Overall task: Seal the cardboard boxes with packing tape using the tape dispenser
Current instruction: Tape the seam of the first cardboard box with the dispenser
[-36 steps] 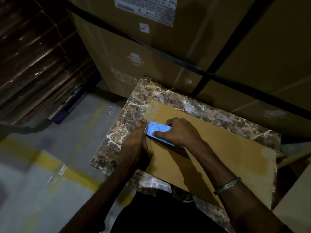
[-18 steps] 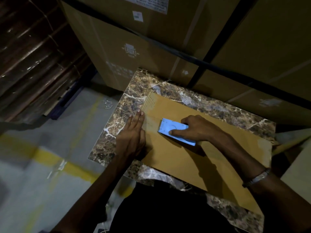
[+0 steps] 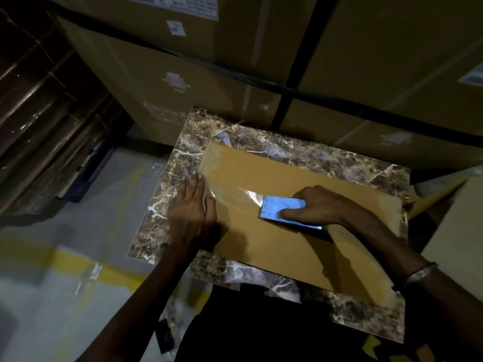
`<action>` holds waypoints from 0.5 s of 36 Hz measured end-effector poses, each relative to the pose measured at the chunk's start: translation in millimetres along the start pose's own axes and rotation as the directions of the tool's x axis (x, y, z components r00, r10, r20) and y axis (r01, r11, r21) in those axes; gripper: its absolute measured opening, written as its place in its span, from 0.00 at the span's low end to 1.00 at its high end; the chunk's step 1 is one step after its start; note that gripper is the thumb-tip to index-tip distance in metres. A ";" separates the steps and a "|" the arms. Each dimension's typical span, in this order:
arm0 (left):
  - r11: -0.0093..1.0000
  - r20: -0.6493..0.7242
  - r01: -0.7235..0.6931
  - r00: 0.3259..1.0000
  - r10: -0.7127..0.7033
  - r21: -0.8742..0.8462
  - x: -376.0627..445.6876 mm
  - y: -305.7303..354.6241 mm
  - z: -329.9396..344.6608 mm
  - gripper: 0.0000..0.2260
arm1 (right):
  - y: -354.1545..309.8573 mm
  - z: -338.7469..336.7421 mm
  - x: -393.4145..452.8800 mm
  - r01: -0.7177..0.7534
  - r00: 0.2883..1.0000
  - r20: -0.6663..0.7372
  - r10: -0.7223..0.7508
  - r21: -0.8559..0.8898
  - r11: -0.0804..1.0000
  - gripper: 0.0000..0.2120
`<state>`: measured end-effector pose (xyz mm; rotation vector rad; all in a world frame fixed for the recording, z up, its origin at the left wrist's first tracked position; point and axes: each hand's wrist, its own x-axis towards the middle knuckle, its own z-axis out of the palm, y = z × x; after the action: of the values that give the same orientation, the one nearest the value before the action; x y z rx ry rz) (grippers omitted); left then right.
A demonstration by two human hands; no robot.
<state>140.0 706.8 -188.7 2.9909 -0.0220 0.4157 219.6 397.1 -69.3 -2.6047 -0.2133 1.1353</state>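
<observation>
Tape (image 3: pixel 230 190) covers roughly the nine-o'clock third of the box (image 3: pixel 300 257), left hand (image 3: pixel 192 212) flat on its start, right hand (image 3: pixel 317 206) gripping the dispenser (image 3: pixel 277 209) mid-box; the three-o'clock stretch remains unsealed.

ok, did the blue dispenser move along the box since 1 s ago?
Yes. The blue dispenser, gripped by the right hand, has slid rightward along the cardboard box, away from the left hand pressing at the box's left edge.

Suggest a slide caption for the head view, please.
Right hand draws blue dispenser along box; left hand pins the tape.
</observation>
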 end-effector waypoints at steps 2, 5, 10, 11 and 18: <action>0.975 0.037 0.195 0.981 -0.192 -0.107 8.8 19.3 -6.6 0.26 | 1.0 2.5 3.3 -0.005 0.999 -0.033 0.004 -0.033 0.999 0.29; 0.972 0.032 0.109 0.994 -0.105 -0.210 15.0 63.1 -14.4 0.29 | 2.7 5.3 7.1 0.004 0.999 -0.052 -0.010 -0.102 0.995 0.31; 0.982 0.193 0.032 0.981 0.005 -0.186 2.6 117.3 9.8 0.26 | -0.1 0.8 9.2 0.038 0.998 -0.033 -0.044 -0.174 0.984 0.29; 0.986 0.212 0.044 0.977 -0.010 -0.160 -1.4 121.1 13.6 0.26 | 0.7 -0.5 9.1 0.040 0.999 -0.025 -0.045 -0.172 0.984 0.29; 0.993 0.217 0.059 0.975 -0.037 -0.099 -6.2 121.5 14.2 0.27 | 10.4 -3.4 5.4 0.077 0.997 0.018 -0.075 -0.168 0.983 0.30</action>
<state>134.1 584.4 -189.6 2.9105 0.0086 0.0809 225.9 387.9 -74.2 -2.7097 -0.4250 1.1528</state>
